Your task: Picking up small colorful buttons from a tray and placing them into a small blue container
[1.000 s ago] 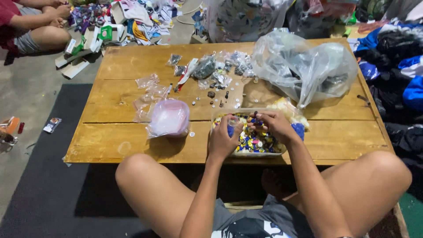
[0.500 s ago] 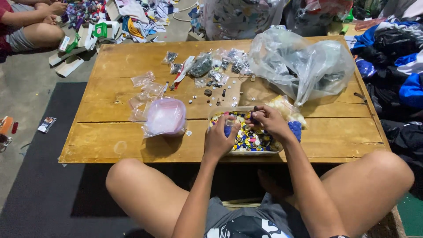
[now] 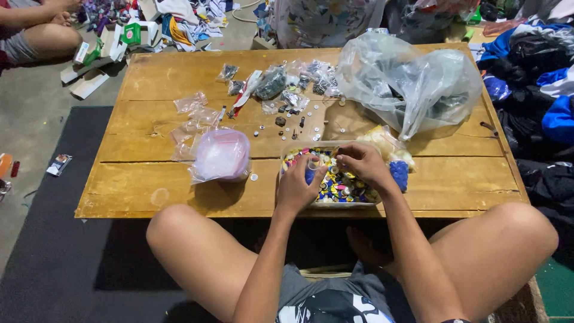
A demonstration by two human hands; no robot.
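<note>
Head view: one tray of caps on counter. Left hand fingers clamp one blue piece; right hand fingers pinched, contents unclear.

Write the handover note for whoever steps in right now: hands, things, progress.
Left hand: over the shallow clear tray of small multicoloured pieces, fingers closed on a small blue piece.
Right hand: over the same tray, fingertips pinched; what it grips is too small to tell.
Tray sits at the near edge of the low wooden table; pink-tinted plastic bag to its left.
Done or left: cannot tell.
</note>
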